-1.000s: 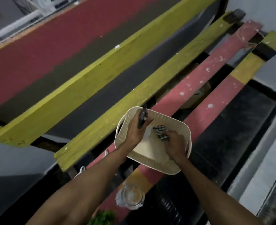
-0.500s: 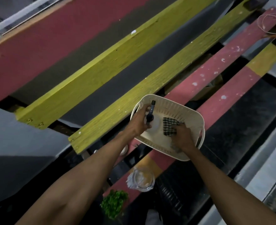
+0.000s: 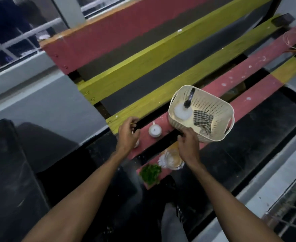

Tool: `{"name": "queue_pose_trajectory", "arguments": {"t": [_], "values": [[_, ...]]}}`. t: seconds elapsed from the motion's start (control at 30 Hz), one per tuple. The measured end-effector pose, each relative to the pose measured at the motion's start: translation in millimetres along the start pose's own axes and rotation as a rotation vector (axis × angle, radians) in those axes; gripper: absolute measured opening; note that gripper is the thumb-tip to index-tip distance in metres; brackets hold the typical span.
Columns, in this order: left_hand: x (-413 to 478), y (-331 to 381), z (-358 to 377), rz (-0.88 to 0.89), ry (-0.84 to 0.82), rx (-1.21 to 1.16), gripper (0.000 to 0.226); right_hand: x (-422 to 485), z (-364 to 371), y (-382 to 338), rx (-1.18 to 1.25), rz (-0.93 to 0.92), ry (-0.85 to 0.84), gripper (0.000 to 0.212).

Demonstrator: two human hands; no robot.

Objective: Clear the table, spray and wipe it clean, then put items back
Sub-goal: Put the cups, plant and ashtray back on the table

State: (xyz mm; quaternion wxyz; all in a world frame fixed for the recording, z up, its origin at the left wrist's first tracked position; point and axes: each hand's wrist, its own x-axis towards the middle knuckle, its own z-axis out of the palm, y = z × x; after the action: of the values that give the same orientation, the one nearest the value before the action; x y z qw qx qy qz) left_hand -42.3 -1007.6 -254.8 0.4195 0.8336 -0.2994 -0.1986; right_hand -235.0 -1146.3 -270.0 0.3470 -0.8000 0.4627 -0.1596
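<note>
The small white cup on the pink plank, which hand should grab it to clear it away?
Probably the left hand. It hovers empty right beside the small white cup. The right hand is by the cream plastic basket, above a clear glass jar.

We count one cream basket (image 3: 213,109) holding one spray bottle (image 3: 183,111) and one checked cloth (image 3: 202,119). Beside it sit one small white cup (image 3: 154,131), one green plant (image 3: 150,173) and what seems one clear jar (image 3: 172,159); two hands.
</note>
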Motion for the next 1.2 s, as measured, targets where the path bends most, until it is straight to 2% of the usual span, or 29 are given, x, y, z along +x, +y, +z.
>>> {"name": "queue_pose_trajectory", "arguments": {"t": [0.1, 0.2, 0.33, 0.43, 0.5, 0.63, 0.73, 0.8, 0.87, 0.93, 1.03, 1.2], "values": [[-35, -37, -9, -0.148, 0.059, -0.001, 0.049, -21, 33, -4, 0.038, 0.051, -0.181, 0.047], [-51, -70, -1, -0.247, 0.047, 0.021, 0.064, -18, 60, -5, 0.035, 0.092, -0.305, 0.067], [-43, -94, 33, -0.302, 0.012, -0.031, 0.095, 18, 100, 11, 0.024, 0.098, -0.377, 0.091], [-30, -108, 63, -0.345, 0.033, -0.055, 0.102, 39, 132, 33, -0.023, 0.102, -0.383, 0.088], [-24, -116, 78, -0.382, 0.073, -0.053, 0.091, 42, 148, 40, -0.052, 0.076, -0.379, 0.086], [-19, -124, 87, -0.370, 0.136, 0.021, 0.046, 51, 159, 47, -0.047, 0.013, -0.279, 0.073], [-23, -126, 78, -0.383, 0.174, 0.018, 0.049, 54, 155, 43, -0.018, -0.029, -0.235, 0.062], [-27, -120, 61, -0.389, 0.231, -0.005, 0.054, 50, 146, 30, -0.008, -0.079, -0.213, 0.052], [-33, -106, 38, -0.346, 0.299, -0.037, 0.043, 45, 133, 11, -0.009, -0.114, -0.181, 0.048], [-47, -88, 2, -0.320, 0.353, -0.039, 0.037, 29, 118, -20, -0.004, -0.149, -0.149, 0.050], [-79, -65, -62, -0.341, 0.419, -0.010, 0.051, -6, 100, -74, 0.048, -0.209, -0.138, 0.061], [-166, -40, -194, -0.278, 0.582, -0.054, 0.049, -97, 94, -192, 0.177, -0.293, -0.133, 0.059]]}}
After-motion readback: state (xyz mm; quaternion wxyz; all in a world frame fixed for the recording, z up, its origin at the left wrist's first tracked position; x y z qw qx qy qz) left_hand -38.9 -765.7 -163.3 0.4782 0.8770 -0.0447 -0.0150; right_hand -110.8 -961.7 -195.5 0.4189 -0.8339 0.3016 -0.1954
